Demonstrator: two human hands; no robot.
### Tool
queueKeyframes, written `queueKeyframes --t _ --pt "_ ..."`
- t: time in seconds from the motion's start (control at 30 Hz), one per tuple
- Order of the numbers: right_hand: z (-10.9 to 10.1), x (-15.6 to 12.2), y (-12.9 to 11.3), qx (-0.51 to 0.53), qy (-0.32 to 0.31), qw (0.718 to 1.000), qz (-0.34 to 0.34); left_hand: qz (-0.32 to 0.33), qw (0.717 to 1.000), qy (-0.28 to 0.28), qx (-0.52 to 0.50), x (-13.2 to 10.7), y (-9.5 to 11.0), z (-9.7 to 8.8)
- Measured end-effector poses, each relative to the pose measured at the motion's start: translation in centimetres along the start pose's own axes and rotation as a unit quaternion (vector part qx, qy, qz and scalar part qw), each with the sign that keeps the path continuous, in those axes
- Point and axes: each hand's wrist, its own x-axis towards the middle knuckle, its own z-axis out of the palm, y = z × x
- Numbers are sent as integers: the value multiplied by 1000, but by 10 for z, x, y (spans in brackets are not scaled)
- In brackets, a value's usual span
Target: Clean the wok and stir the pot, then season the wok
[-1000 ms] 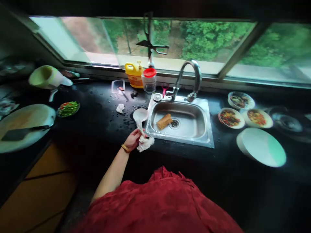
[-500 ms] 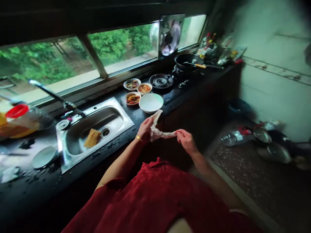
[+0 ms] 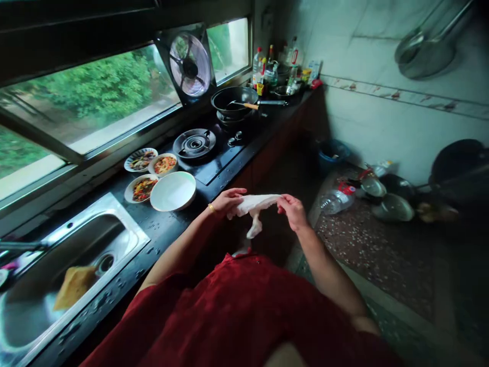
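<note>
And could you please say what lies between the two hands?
In the head view, a white cloth spans from left hand to right hand, part hanging below.

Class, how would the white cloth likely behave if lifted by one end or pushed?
The white cloth is probably floppy: a loose end dangles between the left grip and right grip. It looks thin, so likely light, though dampness can't be judged. Its soft folds suggest it would crumple rather than roll if pushed.
</note>
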Motion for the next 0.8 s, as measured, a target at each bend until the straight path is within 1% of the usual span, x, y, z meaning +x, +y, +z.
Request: queueKeyframes --t 0.07,0.13,0.23,0.3,0.33,0.37,0.4,0.43,0.5,0.57,0.6,0.67,0.7,0.73,0.77,0.8 --pt "-7 31 -11 8 13 1000 -10 -13 998 -24 52 32 8 -11" --pt "-4 62 -23 23 15 1000 -3 19 992 -42 113 63 20 -15" --pt "10 112 -43 39 9 999 13 104 978 -100 152 107 42 -7" --pt "17 145 -56 31 7 1000 1 144 966 -147 159 134 55 1" --pt "19 162 -62 20 8 1000 -11 153 962 -156 163 147 60 3" --pt "18 179 -67 3 12 1000 -22 158 962 -152 161 159 64 3" --pt "16 197 -72 -18 12 999 -29 158 966 -137 150 171 67 2" --pt "12 215 -77 -45 7 999 -30 159 973 -109 125 182 70 -2" --pt "1 257 -85 -108 -8 994 -27 157 986 -40 49 201 75 -13" --pt "-6 306 -94 -173 -19 984 -43 127 991 13 -24 216 82 -26" --pt "-6 333 -98 -197 -19 978 -60 114 991 35 -63 223 87 -31" --pt "3 391 -105 -210 -23 974 -78 108 979 78 -154 238 95 -38" --pt "13 420 -106 -198 -34 978 -61 113 969 97 -198 246 99 -40" --pt "24 449 -107 -180 -51 982 -23 120 958 117 -234 254 102 -42" --pt "38 476 -107 -158 -74 984 31 128 947 144 -256 262 103 -45" --pt "53 500 -106 -138 -104 980 96 133 940 178 -259 269 103 -47"
